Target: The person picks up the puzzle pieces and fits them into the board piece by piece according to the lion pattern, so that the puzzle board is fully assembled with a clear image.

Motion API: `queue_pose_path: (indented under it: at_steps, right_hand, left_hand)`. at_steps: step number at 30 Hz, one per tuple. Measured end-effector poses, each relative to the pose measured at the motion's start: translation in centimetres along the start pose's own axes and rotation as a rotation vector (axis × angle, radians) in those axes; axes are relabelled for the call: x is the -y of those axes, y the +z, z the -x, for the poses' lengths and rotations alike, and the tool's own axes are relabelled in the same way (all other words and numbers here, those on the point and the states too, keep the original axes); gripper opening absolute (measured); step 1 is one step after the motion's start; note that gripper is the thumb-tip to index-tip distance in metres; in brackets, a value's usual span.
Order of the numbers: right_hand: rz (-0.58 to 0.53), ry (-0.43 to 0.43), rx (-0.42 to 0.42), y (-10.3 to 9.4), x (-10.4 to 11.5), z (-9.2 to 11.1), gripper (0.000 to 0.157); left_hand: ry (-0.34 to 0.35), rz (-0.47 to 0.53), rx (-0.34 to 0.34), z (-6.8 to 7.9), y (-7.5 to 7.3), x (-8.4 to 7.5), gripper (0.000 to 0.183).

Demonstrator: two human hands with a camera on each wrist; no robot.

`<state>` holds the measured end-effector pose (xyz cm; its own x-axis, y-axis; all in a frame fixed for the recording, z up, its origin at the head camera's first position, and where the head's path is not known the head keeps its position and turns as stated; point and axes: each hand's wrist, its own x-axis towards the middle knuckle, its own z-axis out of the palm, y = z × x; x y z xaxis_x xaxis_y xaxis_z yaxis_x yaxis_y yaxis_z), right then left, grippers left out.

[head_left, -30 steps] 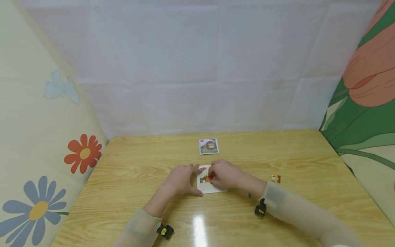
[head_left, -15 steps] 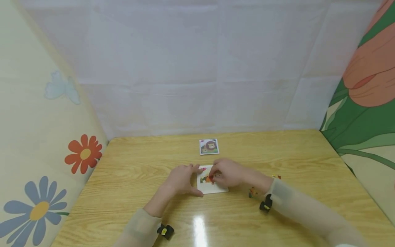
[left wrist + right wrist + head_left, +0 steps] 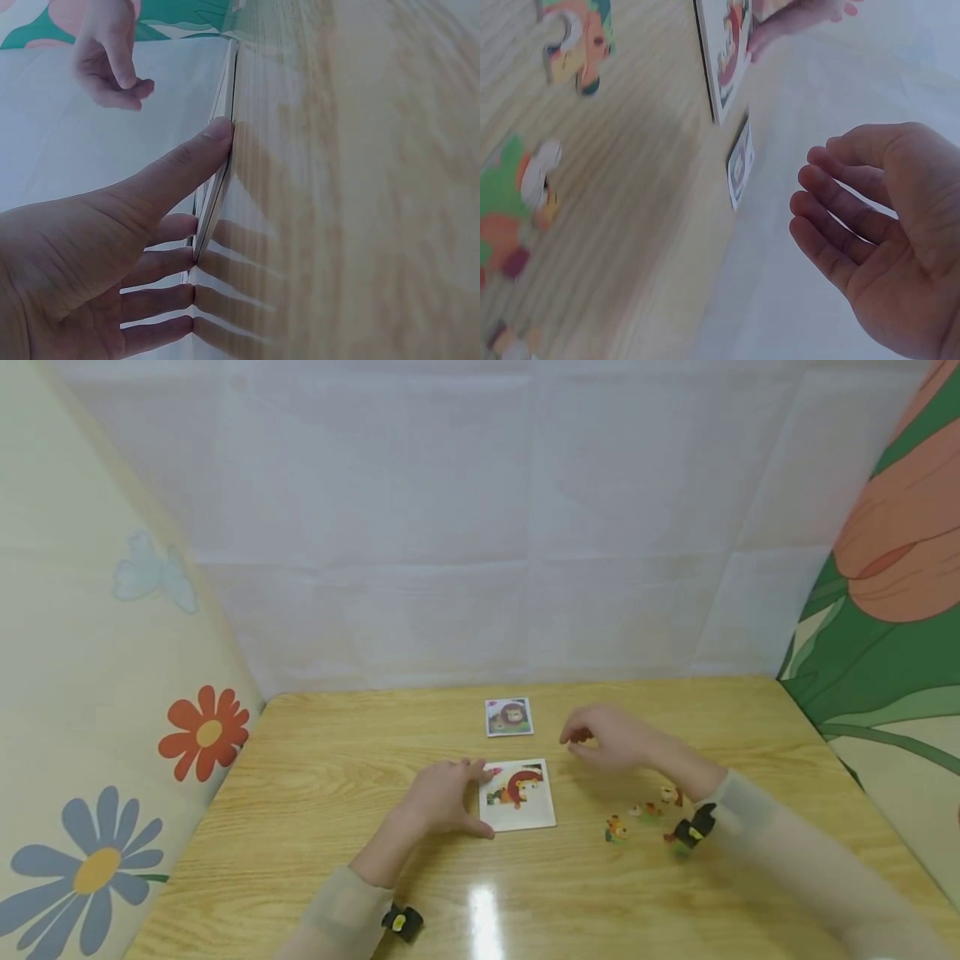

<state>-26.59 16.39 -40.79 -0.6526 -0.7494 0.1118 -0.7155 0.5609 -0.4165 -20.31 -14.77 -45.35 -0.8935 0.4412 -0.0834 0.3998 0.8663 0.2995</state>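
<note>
A white puzzle board (image 3: 521,819) lies on the table, its upper part filled with pieces that show a red-maned lion and a pink flower. My left hand (image 3: 444,797) rests at the board's left side, index finger over the upper left corner and thumb at the lower left. In the left wrist view the thumb (image 3: 187,161) lies against the board's edge, and the other fingers stretch out straight. My right hand (image 3: 611,739) hovers right of the board, fingers loosely bent. The right wrist view shows that hand (image 3: 892,225) with nothing between its fingers.
A small lion picture card (image 3: 508,717) lies behind the board. Right of the board are several loose puzzle pieces, among them an orange and green one (image 3: 616,829), a smaller one (image 3: 647,810) and one by the right wrist (image 3: 671,794).
My right hand has left the board, moving right and back. The lion's mane piece and the loose pieces are now uncovered. My left hand stays at the board.
</note>
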Motion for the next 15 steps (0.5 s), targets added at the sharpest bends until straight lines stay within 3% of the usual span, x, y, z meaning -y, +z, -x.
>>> queue_pose_path:
  at_steps: [15]
  right_hand:
    - [0.053, 0.115, -0.039, -2.7, -3.6, 4.4, 0.015]
  left_hand:
    - [-0.013, 0.005, 0.01, 0.2, 0.0, -0.2, 0.101]
